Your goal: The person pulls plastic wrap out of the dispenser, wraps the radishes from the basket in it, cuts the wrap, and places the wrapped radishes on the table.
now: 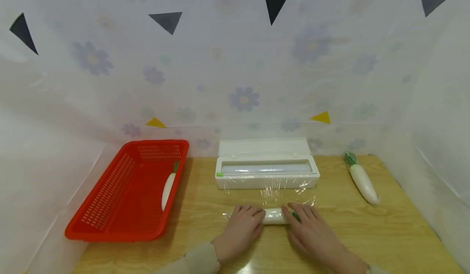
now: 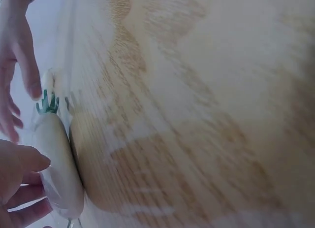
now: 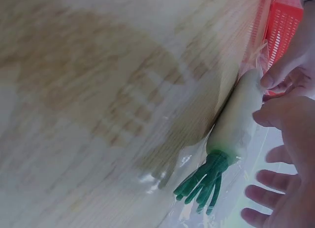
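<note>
A white radish (image 1: 274,216) with green leaves lies crosswise on the table, with clear cling film (image 1: 271,194) over it. The film stretches from a white cling film dispenser (image 1: 268,182) with its lid up. My left hand (image 1: 244,224) holds the radish's leafless end, thumb on the near side and fingers bent over it. My right hand (image 1: 312,231) is at the leafy end, fingers extended and spread and the thumb close against the radish; whether every fingertip touches is unclear. In the right wrist view the green leaves (image 3: 204,181) lie under shiny film.
A red basket (image 1: 121,237) stands at the left, with another white radish (image 1: 168,190) inside along its right wall. One more radish (image 1: 363,183), glossy on its surface, lies at the table's right. White flowered sheeting (image 1: 242,74) encloses the back and sides.
</note>
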`<state>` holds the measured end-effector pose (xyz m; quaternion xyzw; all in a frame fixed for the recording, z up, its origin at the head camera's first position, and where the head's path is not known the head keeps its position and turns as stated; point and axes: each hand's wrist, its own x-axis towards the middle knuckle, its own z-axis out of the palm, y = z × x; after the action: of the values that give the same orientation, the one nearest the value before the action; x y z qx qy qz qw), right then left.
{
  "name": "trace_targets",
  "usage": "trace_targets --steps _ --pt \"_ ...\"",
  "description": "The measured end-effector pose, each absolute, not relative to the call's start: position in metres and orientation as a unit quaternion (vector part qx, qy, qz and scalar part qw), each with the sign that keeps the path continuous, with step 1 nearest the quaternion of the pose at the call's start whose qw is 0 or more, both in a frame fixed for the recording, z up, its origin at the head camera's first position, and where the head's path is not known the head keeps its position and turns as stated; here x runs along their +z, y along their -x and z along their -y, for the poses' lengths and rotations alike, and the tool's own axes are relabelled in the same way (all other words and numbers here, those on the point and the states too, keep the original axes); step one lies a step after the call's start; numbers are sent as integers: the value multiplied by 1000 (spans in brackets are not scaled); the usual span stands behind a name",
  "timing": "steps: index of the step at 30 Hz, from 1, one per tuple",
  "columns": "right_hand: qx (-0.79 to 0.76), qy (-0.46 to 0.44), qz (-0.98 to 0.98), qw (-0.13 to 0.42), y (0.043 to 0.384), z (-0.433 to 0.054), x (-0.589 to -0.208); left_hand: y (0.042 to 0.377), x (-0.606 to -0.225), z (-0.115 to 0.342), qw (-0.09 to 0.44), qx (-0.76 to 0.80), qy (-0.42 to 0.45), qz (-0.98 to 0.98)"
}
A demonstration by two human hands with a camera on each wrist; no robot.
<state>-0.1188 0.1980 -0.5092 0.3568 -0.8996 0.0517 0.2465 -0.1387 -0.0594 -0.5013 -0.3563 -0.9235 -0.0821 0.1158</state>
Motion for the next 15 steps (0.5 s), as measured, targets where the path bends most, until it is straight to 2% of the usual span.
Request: trace_targets --steps 5,15 --pt "36 -390 879 272 119 -196 -509 139 -504 61 118 -90 355 923" --pt "16 -394 876 278 123 -196 -512 142 -505 61 105 -101 354 924"
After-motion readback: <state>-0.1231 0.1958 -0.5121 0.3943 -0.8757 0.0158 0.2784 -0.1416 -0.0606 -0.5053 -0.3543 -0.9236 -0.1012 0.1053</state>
